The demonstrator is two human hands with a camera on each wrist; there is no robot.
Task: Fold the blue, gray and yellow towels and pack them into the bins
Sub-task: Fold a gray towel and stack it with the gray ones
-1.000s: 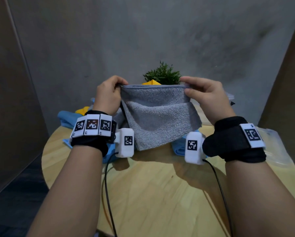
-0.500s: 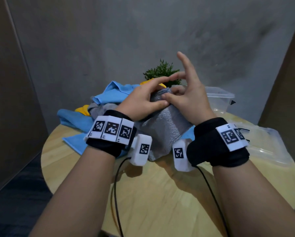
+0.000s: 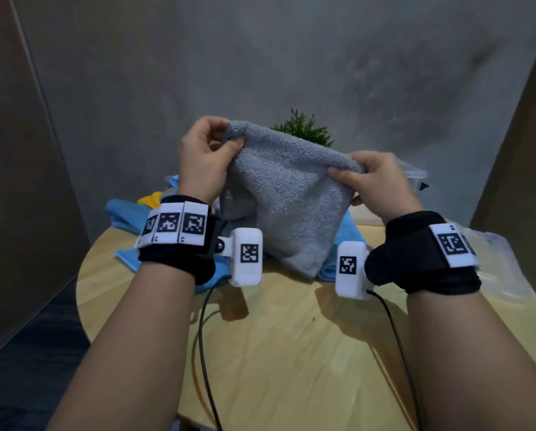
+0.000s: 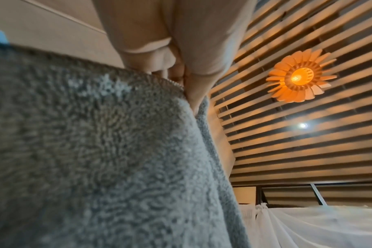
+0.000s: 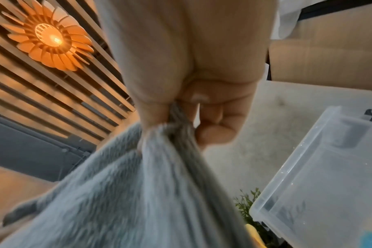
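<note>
Above a round, pale wooden desk (image 3: pixel 291 353), a person's two hands hold up a folded grey terry towel (image 3: pixel 285 197) by its upper edge. The left hand (image 3: pixel 206 160) has its grip closed on the higher corner, thumb in front and fingers curled behind; the left wrist view shows those fingers (image 4: pixel 193 94) pinching the fabric edge. The right hand (image 3: pixel 375 181) sits lower, its grip bunching the other corner, and the right wrist view shows several layers gathered between thumb and fingers (image 5: pixel 214 134). The towel hangs tilted, its lower end dangling just above the desk.

Behind it lie crumpled light-blue towels (image 3: pixel 126 213) and a bit of yellow cloth (image 3: pixel 150 199), unfolded on the desk's far left. A clear plastic lid or bin (image 3: pixel 493 259) rests at the desk's right edge, and a clear plastic storage bin (image 3: pixel 416 174) stands beyond the right hand; the right wrist view shows this bin (image 5: pixel 319 176) close by. A small green plant (image 3: pixel 304 130) stands at the back against the grey wall.

The step in hand looks to be the folding of the grey towel, well advanced but not squared. The next move likely calls for levelling the two corners, closing one more fold, then carrying the bundle right into the bin.
</note>
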